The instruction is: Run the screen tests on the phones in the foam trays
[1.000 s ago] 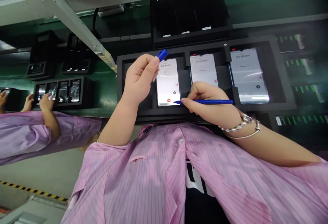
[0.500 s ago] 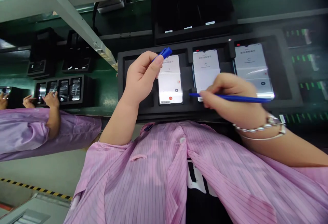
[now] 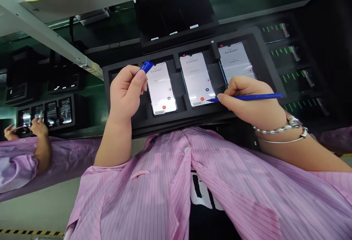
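Three smartphones with lit white screens lie in a black foam tray (image 3: 140, 124): a left phone (image 3: 161, 86), a middle phone (image 3: 195, 75) and a right phone (image 3: 236, 58). My left hand (image 3: 126, 91) pinches a blue pen cap (image 3: 145, 66) beside the upper left corner of the left phone. In my right hand (image 3: 250, 102) is a blue pen (image 3: 258, 96), gripped between thumb and fingers. Its tip is over the lower end of the middle phone, near the red call button; whether it touches the glass I cannot tell. My right hand hides the right phone's lower part.
Behind the tray stands a black box (image 3: 176, 16) with small white labels. Further trays with green markings (image 3: 291, 53) are at the right. A grey metal post (image 3: 55, 34) slants down at the left. Beyond it, a co-worker's hands (image 3: 38, 126) touch another phone tray (image 3: 66, 110).
The view has shifted, so the tray sits further left. My right hand with the pen now hides less of the middle phone and more of the right one. The middle phone's red button now shows.
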`<state>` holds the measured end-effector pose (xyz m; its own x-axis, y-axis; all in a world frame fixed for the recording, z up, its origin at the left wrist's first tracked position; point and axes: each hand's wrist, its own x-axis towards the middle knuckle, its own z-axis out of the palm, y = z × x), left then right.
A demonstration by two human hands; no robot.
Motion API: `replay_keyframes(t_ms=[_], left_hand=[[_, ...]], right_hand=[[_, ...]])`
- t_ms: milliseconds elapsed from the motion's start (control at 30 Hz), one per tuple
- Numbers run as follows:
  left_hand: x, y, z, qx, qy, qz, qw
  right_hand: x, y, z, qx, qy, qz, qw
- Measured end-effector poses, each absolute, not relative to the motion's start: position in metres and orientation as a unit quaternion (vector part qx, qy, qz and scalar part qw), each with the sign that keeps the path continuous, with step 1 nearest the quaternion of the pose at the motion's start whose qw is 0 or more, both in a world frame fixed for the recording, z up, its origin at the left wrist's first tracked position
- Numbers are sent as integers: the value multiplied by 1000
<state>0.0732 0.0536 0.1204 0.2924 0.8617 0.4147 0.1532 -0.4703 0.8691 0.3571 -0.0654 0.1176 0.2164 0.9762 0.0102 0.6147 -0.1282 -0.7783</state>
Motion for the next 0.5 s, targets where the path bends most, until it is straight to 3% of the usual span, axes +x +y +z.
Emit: replay_keyframes(t_ms=[133,267,400,500], left_hand=[[74,54,121,708,356,480,377],[71,57,119,709,356,470,387],[69,61,116,719,331,474,386],[71,62,115,730,315,477,374]], right_hand=[[369,-68,118,-687,-585,242,356],[404,-78,121,-691,-513,180,477],[434,-85,118,-737,-467,191,450],[442,-86,110,-731,-442,194,482]])
